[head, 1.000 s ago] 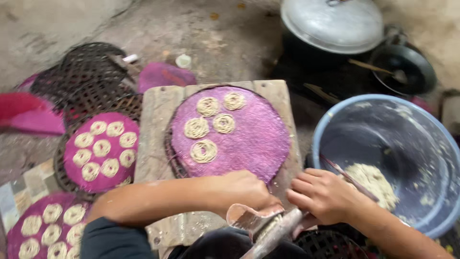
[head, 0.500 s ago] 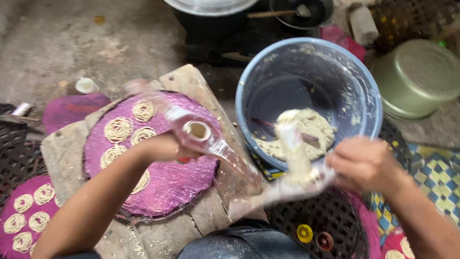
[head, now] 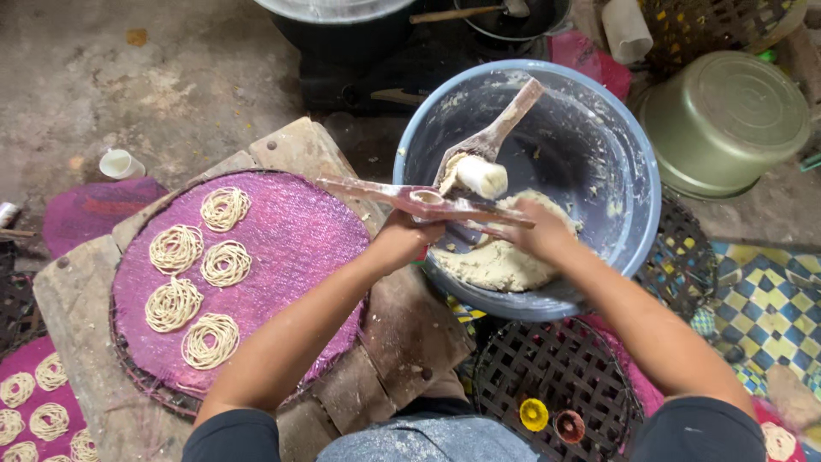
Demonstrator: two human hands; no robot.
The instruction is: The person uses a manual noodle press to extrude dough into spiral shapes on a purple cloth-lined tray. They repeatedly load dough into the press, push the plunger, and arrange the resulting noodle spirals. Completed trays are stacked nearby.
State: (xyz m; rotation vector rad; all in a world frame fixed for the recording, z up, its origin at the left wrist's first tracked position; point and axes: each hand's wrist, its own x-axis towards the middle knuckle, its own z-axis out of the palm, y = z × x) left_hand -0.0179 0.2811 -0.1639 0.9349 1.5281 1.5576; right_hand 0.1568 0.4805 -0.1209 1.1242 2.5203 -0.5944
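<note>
Press (head: 423, 202), gripped in both hands: worn wood, dough-smeared, matt.
Basin (head: 624, 180), just beyond the hands: blue plastic, smooth, streaked with pale residue.
Dough (head: 496, 261), below the right hand (head: 534, 233): soft, lumpy, dull cream.
Spatula (head: 500, 128), above the hands: bare wood, rough.
Mat (head: 291, 239), beside the left hand (head: 402, 239): purple woven cloth, faint sheen.
Pot (head: 727, 120), far right of the hands: brushed, dull-gold metal.
Board (head: 291, 145), under the mat: weathered wood.
</note>
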